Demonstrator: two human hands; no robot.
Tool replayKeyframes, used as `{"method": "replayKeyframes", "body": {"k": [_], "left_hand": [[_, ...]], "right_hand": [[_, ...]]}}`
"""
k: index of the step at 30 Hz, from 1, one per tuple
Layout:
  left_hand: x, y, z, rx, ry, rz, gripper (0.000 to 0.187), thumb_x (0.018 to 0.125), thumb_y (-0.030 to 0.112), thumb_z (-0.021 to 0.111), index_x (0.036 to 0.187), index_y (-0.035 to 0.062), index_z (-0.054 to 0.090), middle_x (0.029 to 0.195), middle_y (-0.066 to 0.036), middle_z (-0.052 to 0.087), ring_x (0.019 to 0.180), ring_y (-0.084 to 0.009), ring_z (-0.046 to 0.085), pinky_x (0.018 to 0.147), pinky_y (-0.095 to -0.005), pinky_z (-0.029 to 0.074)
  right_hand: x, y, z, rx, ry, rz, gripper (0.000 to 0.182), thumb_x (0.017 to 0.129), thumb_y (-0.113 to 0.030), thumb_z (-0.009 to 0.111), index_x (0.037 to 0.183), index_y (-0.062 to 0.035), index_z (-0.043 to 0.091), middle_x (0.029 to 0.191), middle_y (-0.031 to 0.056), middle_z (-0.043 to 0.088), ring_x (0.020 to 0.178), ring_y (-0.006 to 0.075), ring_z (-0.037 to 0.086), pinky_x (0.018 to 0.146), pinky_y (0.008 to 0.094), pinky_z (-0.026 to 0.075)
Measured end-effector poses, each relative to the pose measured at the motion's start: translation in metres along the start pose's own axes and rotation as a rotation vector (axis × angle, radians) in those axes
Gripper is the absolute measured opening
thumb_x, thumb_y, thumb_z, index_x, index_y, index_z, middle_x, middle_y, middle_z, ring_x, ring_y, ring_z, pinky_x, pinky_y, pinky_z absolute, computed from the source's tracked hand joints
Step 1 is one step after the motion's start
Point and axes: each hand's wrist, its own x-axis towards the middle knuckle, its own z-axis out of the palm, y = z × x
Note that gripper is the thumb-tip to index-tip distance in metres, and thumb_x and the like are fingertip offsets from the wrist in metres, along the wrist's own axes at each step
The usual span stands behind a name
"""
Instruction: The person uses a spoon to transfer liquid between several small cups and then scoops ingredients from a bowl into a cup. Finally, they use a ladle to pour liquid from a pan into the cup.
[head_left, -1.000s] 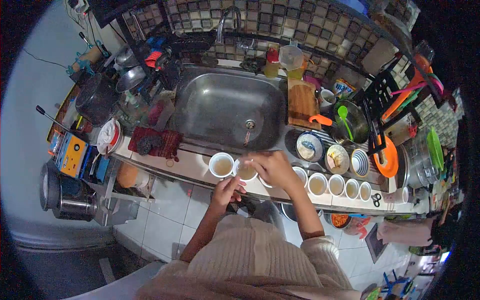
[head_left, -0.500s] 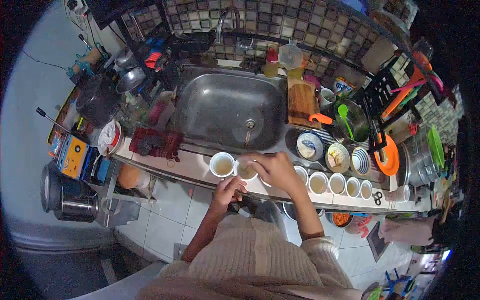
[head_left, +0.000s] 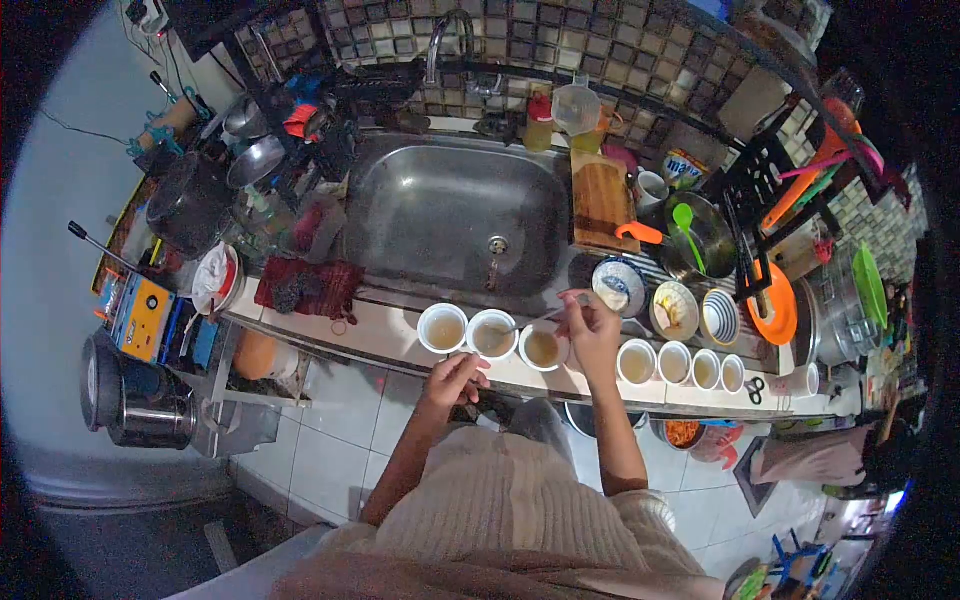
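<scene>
Cups (head_left: 423, 332) of pale liquid (head_left: 445, 335) line the bench (head_left: 388, 337) in the head view, along the near edge of the sink (head_left: 440, 220) and on past its right side. Near the sink's right front corner, the right hand (head_left: 592, 327) has its fingers pinched together on a thin spoon-like tool (head_left: 530, 320), whose other end dips into the second cup from the left (head_left: 493, 313), in front of the sink. Also in front of the sink, the left hand (head_left: 455, 382) has its fingers curled close together by that cup's near rim; whether they grip it I cannot tell. Right of the sink are a wooden board (head_left: 600, 205), a pot (head_left: 720, 240) and a striped bowl (head_left: 722, 318); left of it lies a dark red cloth (head_left: 335, 290).
</scene>
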Motion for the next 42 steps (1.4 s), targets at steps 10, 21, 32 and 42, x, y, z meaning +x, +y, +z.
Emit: {"method": "replayKeyframes", "body": {"k": [10,21,32,42], "left_hand": [[-0.014,0.005,0.003,0.181,-0.059,-0.070,0.025,0.086,0.032,0.051,0.097,0.0101,0.057,0.078,0.000,0.058,0.056,-0.0048,0.048,0.047,-0.0168,0.034],[-0.013,0.000,0.003,0.147,-0.061,-0.014,0.025,0.086,0.030,0.050,0.097,0.0081,0.057,0.077,-0.002,0.060,0.053,-0.0045,0.050,0.048,-0.0181,0.038],[-0.010,-0.003,0.008,-0.048,-0.055,-0.039,0.035,0.088,0.038,0.043,0.095,0.0064,0.057,0.076,-0.003,0.056,0.052,-0.0048,0.046,0.048,-0.0174,0.036],[0.005,-0.005,0.011,-0.202,-0.090,-0.043,0.039,0.088,0.041,0.043,0.092,0.0047,0.057,0.073,-0.001,0.051,0.051,-0.0049,0.044,0.045,-0.0164,0.031]], "right_hand": [[0.011,0.013,-0.014,0.336,0.078,0.156,0.018,0.088,-0.016,0.049,0.088,0.0007,0.057,0.072,0.0077,0.059,0.054,0.0111,0.056,0.046,0.0222,0.046],[0.000,-0.023,0.024,0.226,0.117,-0.156,0.013,0.087,-0.011,0.050,0.092,-0.0006,0.057,0.067,0.0044,0.058,0.055,0.0081,0.055,0.050,0.0228,0.047],[-0.007,-0.022,-0.007,-0.145,-0.004,-0.284,0.012,0.083,-0.011,0.055,0.090,-0.0031,0.060,0.071,0.0070,0.063,0.057,0.0116,0.060,0.051,0.0240,0.046],[0.000,-0.027,0.025,-0.544,-0.290,-0.671,0.015,0.078,-0.017,0.059,0.087,-0.0066,0.062,0.079,0.0091,0.064,0.063,0.0261,0.062,0.057,0.0335,0.049]]}}
